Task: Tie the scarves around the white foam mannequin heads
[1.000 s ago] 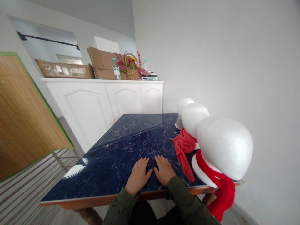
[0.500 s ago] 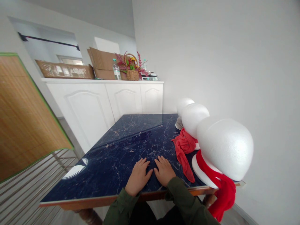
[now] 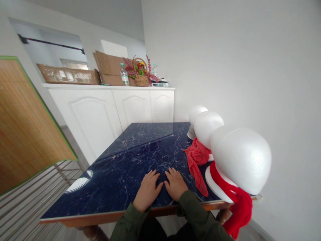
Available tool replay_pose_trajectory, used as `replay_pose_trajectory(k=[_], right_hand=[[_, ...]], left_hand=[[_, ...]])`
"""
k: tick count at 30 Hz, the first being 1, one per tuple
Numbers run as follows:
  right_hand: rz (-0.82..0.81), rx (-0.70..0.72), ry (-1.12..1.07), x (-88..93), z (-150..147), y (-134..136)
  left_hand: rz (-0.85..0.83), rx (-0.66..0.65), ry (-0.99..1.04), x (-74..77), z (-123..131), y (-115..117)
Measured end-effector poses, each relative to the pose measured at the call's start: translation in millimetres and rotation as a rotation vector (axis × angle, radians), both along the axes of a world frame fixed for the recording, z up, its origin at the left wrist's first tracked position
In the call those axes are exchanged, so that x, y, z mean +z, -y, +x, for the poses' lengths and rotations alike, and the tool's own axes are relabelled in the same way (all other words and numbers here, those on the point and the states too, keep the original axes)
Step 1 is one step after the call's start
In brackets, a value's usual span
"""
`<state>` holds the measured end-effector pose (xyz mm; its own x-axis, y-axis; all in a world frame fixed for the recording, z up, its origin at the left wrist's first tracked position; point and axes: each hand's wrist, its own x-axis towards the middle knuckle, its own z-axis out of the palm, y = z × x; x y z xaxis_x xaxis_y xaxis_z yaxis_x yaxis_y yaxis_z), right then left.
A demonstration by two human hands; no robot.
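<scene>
- Grip: left hand [image 3: 147, 191] and right hand [image 3: 176, 184] both open, palms down, fingers spread on the blue marble tabletop [image 3: 117, 177]; neither hand holds anything.
- Hand position: side by side at the near edge of the table, thumbs just apart, olive-green sleeves [image 3: 130, 224] reaching in from that edge.
- Nearest object: red scarf [image 3: 198, 155], bunched at the neck of the middle foam head [image 3: 208, 129] near the right edge of the table. Its long axis runs from this bunch toward the near edge, roughly along the right edge, and its tail ends short of the near edge.
- Key relation: the red scarf lies just to the right of the right hand, not touching it. The right hand is the nearer; the left hand is farther, with the right hand between.
- Other heads: the near foam head [image 3: 240, 160] stands on a round white base [image 3: 213, 184] near the near right corner, a longer red scarf [image 3: 240, 209] hanging from its neck past the table edge. The far foam head [image 3: 198, 113] completes the row along the right edge.
- Background: beyond the far edge, a white cabinet [image 3: 132, 107] carries a wicker basket [image 3: 141, 80] of flowers.
</scene>
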<state>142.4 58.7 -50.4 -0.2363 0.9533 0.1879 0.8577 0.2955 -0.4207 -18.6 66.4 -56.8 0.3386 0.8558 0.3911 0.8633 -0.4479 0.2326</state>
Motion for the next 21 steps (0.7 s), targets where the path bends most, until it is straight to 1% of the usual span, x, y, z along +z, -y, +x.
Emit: replay_pose_trajectory(k=[5, 11, 21], right_hand=[[-0.01, 0.001, 0.006, 2.3, -0.2, 1.2], [-0.015, 0.004, 0.01, 3.3, 0.8, 0.7], [-0.02, 0.003, 0.015, 4.2, 0.7, 3.1]], left_hand=[[0.015, -0.003, 0.018, -1.4, -0.2, -0.6], [-0.03, 0.006, -0.015, 1.9, 0.9, 0.7], [-0.002, 0.005, -0.005, 2.0, 1.1, 0.3]])
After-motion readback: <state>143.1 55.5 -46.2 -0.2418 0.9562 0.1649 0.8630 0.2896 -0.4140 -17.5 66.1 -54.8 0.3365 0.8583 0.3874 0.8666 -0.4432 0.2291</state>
